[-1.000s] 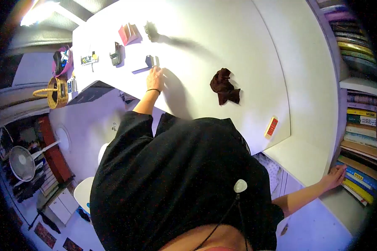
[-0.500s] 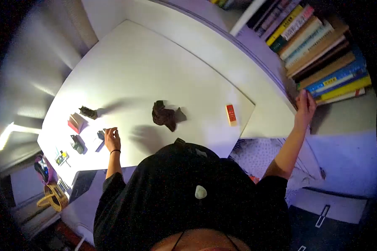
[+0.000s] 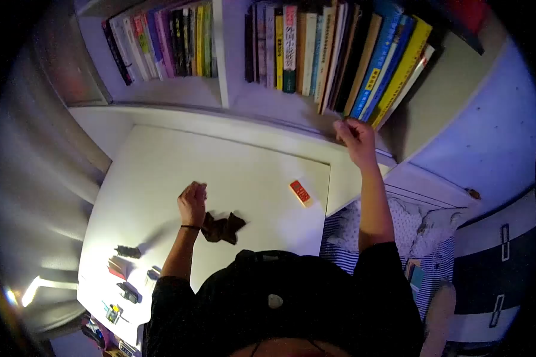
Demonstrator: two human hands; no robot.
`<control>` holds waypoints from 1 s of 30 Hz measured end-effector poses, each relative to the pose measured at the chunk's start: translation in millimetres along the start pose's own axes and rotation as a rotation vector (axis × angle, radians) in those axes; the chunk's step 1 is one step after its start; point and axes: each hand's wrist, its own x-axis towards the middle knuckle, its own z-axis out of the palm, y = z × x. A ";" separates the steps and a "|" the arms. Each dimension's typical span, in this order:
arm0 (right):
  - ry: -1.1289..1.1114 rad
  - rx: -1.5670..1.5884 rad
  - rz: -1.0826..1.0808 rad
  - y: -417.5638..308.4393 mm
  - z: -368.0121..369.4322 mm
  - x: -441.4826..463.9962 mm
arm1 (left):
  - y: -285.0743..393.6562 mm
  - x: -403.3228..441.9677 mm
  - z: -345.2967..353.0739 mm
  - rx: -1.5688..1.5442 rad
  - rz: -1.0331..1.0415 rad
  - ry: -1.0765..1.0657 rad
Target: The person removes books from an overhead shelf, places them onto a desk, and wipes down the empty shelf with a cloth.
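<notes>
My left hand [image 3: 192, 202] hangs over the white table [image 3: 250, 172], its fingers curled together. Whatever it may hold is hidden. Just beside its wrist lies a crumpled dark brown thing [image 3: 223, 229], like a cloth or small bag. My right hand [image 3: 357, 140] is raised at the shelf's front edge, below a row of upright and leaning books [image 3: 339, 59]. Its fingers are bent into a fist with the thumb against them. I cannot tell whether they touch a book or hold anything.
A red-faced remote control [image 3: 300, 193] lies on the table's right side. At the left stand a dark small object [image 3: 128, 251], a red and tan block [image 3: 117, 268] and other small items under a bright lamp [image 3: 33, 291]. More books [image 3: 161, 44] fill the left shelf compartment.
The view has turned up towards the shelves. My left hand has left the small items at the left for the brown thing. My right hand has come away from the rightmost books and curled.
</notes>
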 end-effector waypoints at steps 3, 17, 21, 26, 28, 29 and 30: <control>-0.014 -0.049 -0.023 4.3 -0.9 -0.5 | 89.7 47.7 4.6 -0.036 0.358 0.089; -0.045 -0.077 -0.092 -0.2 -1.5 0.1 | 215.4 144.4 69.7 0.012 0.526 0.030; -0.008 -0.222 -0.138 -5.0 -1.7 0.0 | 222.5 159.9 86.6 0.183 0.513 0.075; -0.045 -0.096 -0.076 -9.4 0.9 0.1 | 228.9 170.6 99.6 0.138 0.459 0.116; -0.066 -0.087 -0.088 -8.7 -1.5 -0.4 | 226.9 173.4 104.1 0.136 0.435 0.111; -0.066 -0.093 -0.087 -7.1 -1.1 -0.7 | 226.3 176.7 108.3 0.131 0.420 0.100; -0.033 -0.075 -0.082 -4.9 1.0 -1.0 | 224.0 179.6 111.6 0.118 0.478 0.165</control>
